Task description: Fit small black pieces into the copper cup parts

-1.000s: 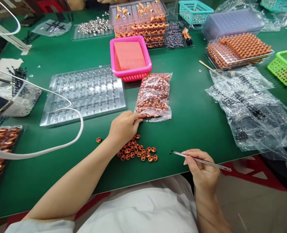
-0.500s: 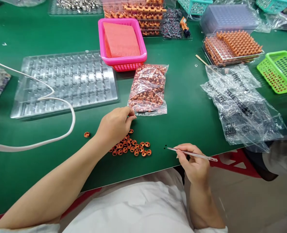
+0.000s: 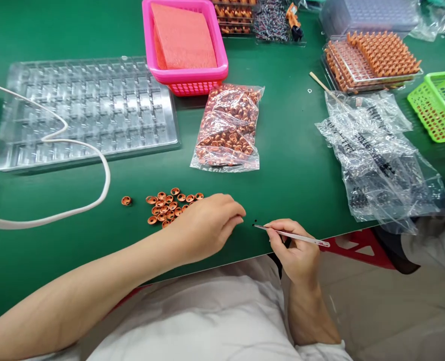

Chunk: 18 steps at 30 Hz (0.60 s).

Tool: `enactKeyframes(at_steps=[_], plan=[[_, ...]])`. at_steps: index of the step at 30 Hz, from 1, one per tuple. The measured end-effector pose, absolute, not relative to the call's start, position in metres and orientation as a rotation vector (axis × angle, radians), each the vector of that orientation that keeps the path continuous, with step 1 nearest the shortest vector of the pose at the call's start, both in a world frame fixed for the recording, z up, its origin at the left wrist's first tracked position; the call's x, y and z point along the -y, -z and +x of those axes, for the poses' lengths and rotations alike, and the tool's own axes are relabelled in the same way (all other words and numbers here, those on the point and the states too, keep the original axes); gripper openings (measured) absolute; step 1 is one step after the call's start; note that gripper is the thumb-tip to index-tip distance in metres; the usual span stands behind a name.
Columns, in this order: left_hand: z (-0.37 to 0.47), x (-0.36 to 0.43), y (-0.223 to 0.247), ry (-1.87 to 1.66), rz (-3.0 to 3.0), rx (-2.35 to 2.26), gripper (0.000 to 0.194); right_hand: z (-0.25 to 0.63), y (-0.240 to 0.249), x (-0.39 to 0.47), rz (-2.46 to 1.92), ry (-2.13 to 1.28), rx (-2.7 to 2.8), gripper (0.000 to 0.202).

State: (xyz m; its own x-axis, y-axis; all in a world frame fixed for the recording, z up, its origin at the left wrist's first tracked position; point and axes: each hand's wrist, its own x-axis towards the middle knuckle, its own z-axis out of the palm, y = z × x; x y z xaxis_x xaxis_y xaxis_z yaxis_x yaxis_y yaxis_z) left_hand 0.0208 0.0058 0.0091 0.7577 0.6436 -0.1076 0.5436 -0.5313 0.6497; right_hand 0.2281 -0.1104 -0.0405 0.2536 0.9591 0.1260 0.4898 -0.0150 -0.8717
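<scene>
Glossy clear plastic bag.

Premises: a workshop of the small-parts assembly kind. Evidence noted: green work surface spanning the frame; clear molded tray, left; pink basket, upper centre; bag of copper-coloured parts, centre; stacked trays of orange pieces, upper right; green basket, right edge; tweezers in use, lower right of centre.

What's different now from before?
The left hand moved back from the clear plastic bag of round copper-coloured pieces and rightwards, nearer the thin pale tweezers. I can't tell if it holds anything. The right hand still grips the tweezers by the tiny black bits; the bag stayed put.
</scene>
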Motion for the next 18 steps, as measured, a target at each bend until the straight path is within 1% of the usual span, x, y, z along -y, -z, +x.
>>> enactKeyframes(at_steps=[4,9,18], plan=[[0.026,0.006,-0.001,-0.131,2.453,-0.673,0.025,0.228,0.04,0.11,-1.658,-0.659,1.372,0.007],[0.028,0.01,0.008,-0.098,2.613,-0.598,0.025,0.227,0.04,0.11,-1.675,-0.644,1.38,0.006],[0.028,0.011,0.01,-0.044,2.697,-0.524,0.021,0.226,0.04,0.108,-1.671,-0.615,1.423,0.008]])
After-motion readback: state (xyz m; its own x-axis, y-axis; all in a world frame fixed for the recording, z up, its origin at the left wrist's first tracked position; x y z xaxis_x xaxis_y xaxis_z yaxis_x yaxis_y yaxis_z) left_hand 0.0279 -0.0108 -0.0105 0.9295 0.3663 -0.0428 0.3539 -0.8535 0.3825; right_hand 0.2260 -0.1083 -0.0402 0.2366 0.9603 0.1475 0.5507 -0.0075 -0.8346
